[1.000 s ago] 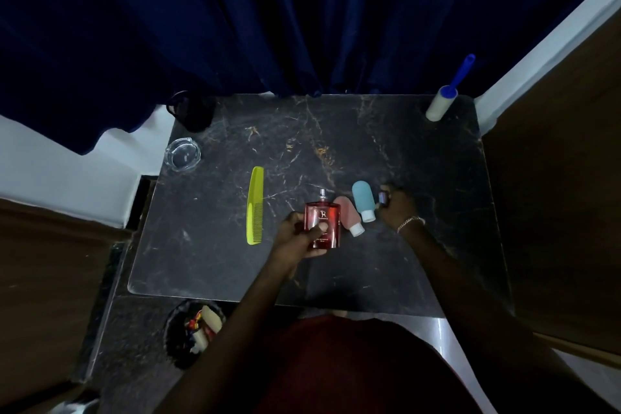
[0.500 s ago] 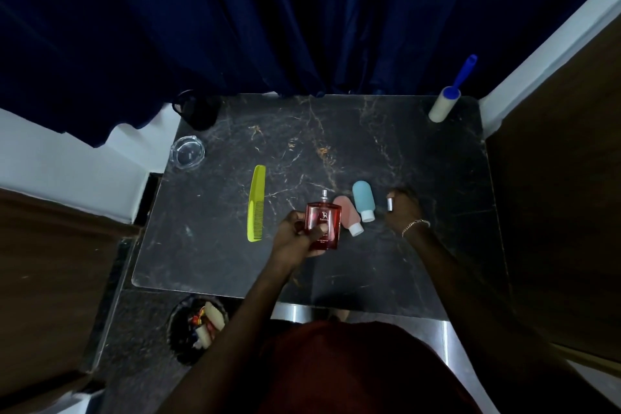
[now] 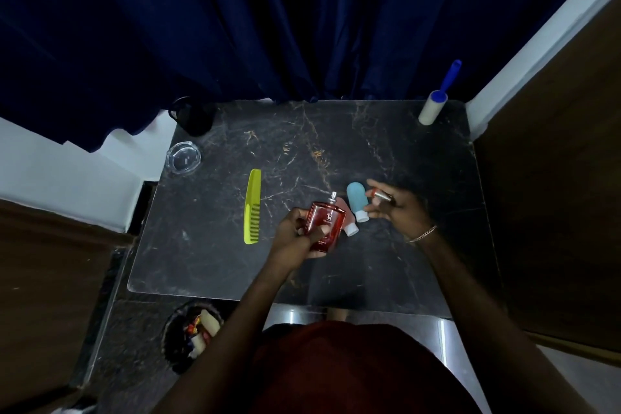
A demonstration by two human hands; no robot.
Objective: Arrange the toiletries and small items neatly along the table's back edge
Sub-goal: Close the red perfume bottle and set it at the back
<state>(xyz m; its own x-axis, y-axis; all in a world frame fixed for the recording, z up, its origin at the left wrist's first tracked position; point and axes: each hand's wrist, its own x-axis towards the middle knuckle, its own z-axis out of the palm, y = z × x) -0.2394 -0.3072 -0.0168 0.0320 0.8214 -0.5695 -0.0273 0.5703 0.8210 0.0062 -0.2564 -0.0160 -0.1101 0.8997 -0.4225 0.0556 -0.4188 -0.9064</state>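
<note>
My left hand (image 3: 299,235) grips a red perfume bottle (image 3: 325,224) with a bare silver sprayer, lifted over the middle of the dark marble table (image 3: 386,151). My right hand (image 3: 398,208) pinches a small silver and red cap (image 3: 381,195) just right of the bottle. A blue squeeze bottle (image 3: 357,200) lies between my hands. A pink squeeze bottle (image 3: 347,223) lies partly hidden behind the perfume. A yellow-green comb (image 3: 252,207) lies to the left. A lint roller (image 3: 435,101) with a blue handle stands at the back right corner.
A glass ashtray (image 3: 184,158) sits near the table's left edge, and a black object (image 3: 195,118) stands at the back left corner. A dark blue curtain (image 3: 268,27) hangs behind the table. A bin (image 3: 191,334) with rubbish sits on the floor at front left.
My right hand lifted the small cap off the table and turned it towards the perfume bottle. My left hand raised the perfume bottle slightly.
</note>
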